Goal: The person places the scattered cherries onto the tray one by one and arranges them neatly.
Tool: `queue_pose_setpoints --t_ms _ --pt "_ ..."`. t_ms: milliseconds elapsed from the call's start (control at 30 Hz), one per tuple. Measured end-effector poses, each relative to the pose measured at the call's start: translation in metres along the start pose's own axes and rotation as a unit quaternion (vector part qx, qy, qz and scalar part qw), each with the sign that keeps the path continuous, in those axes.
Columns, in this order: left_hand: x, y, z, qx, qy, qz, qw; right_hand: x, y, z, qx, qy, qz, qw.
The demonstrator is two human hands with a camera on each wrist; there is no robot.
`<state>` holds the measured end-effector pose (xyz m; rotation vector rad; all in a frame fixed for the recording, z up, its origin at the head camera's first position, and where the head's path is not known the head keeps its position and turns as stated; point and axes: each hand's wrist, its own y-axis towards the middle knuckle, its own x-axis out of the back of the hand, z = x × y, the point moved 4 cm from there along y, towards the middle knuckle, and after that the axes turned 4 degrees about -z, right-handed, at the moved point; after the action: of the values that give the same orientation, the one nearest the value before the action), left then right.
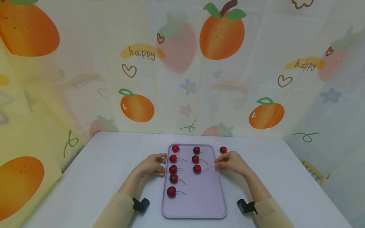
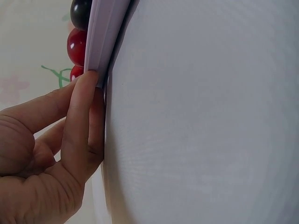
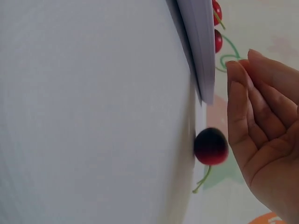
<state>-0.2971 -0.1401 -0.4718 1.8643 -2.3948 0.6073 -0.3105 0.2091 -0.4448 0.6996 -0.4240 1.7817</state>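
Note:
A lilac tray (image 1: 196,202) lies on the white table with red cherries on it in two columns. The left column has several, among them a cherry (image 1: 171,191) at the near end; three stand in the right column, such as a cherry (image 1: 197,168). My left hand (image 1: 152,164) touches the tray's left edge with its fingertips, fingers apart. Over the tray's right edge hovers my right hand (image 1: 232,163), fingers loosely bent, with no cherry visible between thumb and fingers. Beyond it a single cherry (image 3: 211,146) with a stem lies on the table, off the tray.
Behind the white table (image 1: 114,148) hangs a cloth (image 1: 176,104) printed with oranges, strawberries and hearts. Dark wrist mounts sit at both sleeves, such as the black mount (image 1: 141,205) on the left.

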Motion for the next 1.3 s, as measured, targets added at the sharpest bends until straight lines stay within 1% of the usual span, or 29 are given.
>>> queue_pose_setpoints --t_ms 167,233,333,467,733,833,967,1067,1167,1300 --pt "0.0 0.0 -0.001 -0.016 -0.013 0.015 0.9997 0.012 -0.005 -0.007 -0.029 0.032 -0.021 0.9989" --pt "0.0 0.001 -0.001 -0.023 -0.018 0.021 0.9994 0.017 -0.007 -0.011 -0.034 0.042 -0.028 0.9982" --pt "0.0 0.001 0.0 -0.023 -0.019 0.021 0.9993 0.024 -0.009 -0.016 -0.04 0.061 -0.039 0.9966" --pt "0.0 0.001 0.0 -0.021 -0.017 0.02 0.9995 0.034 -0.013 -0.023 -0.051 0.071 -0.059 0.9945" --pt "-0.001 0.0 -0.001 -0.02 -0.006 0.017 0.9996 0.05 -0.019 -0.039 -0.078 0.063 -0.103 0.9896" --pt "-0.001 0.0 -0.001 -0.019 -0.003 0.017 0.9997 0.053 -0.021 -0.046 -0.091 0.05 -0.123 0.9869" --pt "-0.001 0.0 0.0 -0.014 -0.005 0.013 0.9998 0.056 -0.024 -0.052 -0.108 0.032 -0.137 0.9842" --pt "-0.001 0.001 0.001 -0.012 -0.006 0.011 0.9998 0.057 -0.026 -0.054 -0.113 0.022 -0.137 0.9839" --pt "-0.001 0.001 0.001 -0.011 -0.007 0.008 0.9999 0.057 -0.026 -0.058 -0.12 0.024 -0.139 0.9827" --pt "0.0 0.002 0.001 -0.012 -0.006 0.005 0.9999 0.056 -0.025 -0.063 -0.125 0.021 -0.13 0.9834"
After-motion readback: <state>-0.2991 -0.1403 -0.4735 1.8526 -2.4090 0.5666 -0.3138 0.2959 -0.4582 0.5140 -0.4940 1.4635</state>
